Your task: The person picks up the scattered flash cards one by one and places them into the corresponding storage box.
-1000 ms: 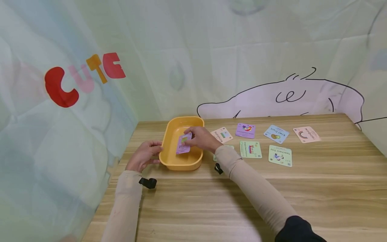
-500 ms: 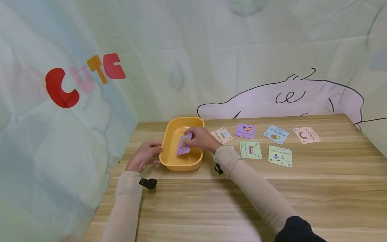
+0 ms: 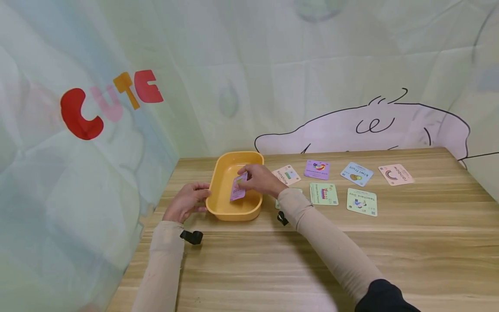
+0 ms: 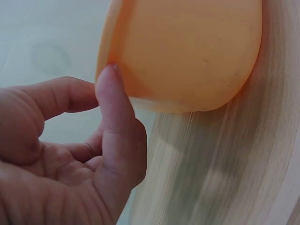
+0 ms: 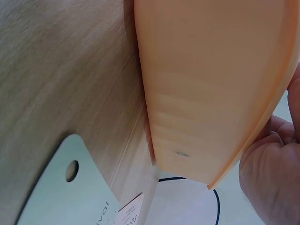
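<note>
A purple card (image 3: 238, 187) with a picture and lettering is pinched by my right hand (image 3: 259, 178), which reaches over the near right rim of a yellow plastic basin (image 3: 234, 216). The card is held tilted inside the basin, above its floor. At the left side of the basin, my left hand (image 3: 188, 201) holds the rim; in the left wrist view its thumb and forefinger (image 4: 70, 93) meet the edge of the basin (image 4: 187, 51). From the right wrist, the basin's outer wall (image 5: 211, 93) hides the card and my fingertips; only part of the right hand (image 5: 276, 173) shows.
Several cards lie right of the basin on the wooden table (image 3: 312, 260): sunshine (image 3: 286, 174), a purple one (image 3: 316, 169), kiwi fruit (image 3: 356, 173), rainbow (image 3: 396, 174), a green boat card (image 3: 324, 193) and Teachers' Day (image 3: 361, 202). My right sleeve partly covers a green card (image 3: 277, 203). A printed curtain stands behind.
The purple card has turned and shifted slightly to the right within the basin, still pinched by my right hand. My left hand stays on the rim, and the laid-out cards have not moved.
</note>
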